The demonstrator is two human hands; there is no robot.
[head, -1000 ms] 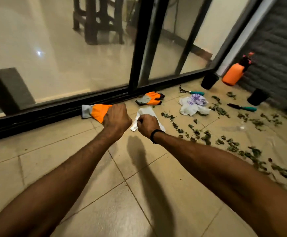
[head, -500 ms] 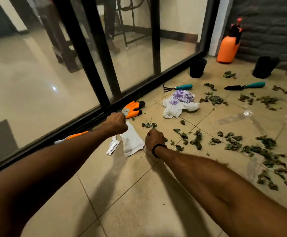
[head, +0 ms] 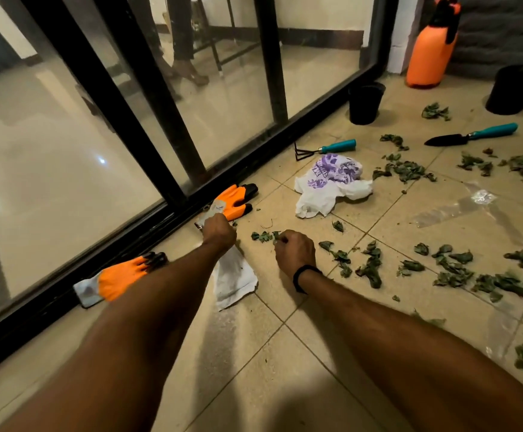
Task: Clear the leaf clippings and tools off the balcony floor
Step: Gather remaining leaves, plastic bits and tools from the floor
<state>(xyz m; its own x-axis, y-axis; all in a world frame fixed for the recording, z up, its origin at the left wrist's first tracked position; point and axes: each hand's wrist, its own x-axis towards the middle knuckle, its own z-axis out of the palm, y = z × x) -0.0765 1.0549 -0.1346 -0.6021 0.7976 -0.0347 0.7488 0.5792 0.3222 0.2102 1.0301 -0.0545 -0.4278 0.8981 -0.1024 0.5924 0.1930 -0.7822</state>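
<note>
Green leaf clippings (head: 263, 236) sit under the curled fingers of the right hand (head: 296, 249), which seem to pinch a few; the left hand (head: 219, 232) grips the cuff of an orange-and-grey work glove (head: 233, 201). Most is not yet cleared from the beige tiled floor (head: 285, 385): scattered leaves, teal-handled rake (head: 325, 150), teal-handled trowel (head: 469, 137), second glove (head: 119, 277).

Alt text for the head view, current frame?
A person's right hand pinches leaf clippings on a tiled balcony floor; the left hand is curled over a white bag. Orange gloves, a rake, a trowel and more leaves lie around.
</note>
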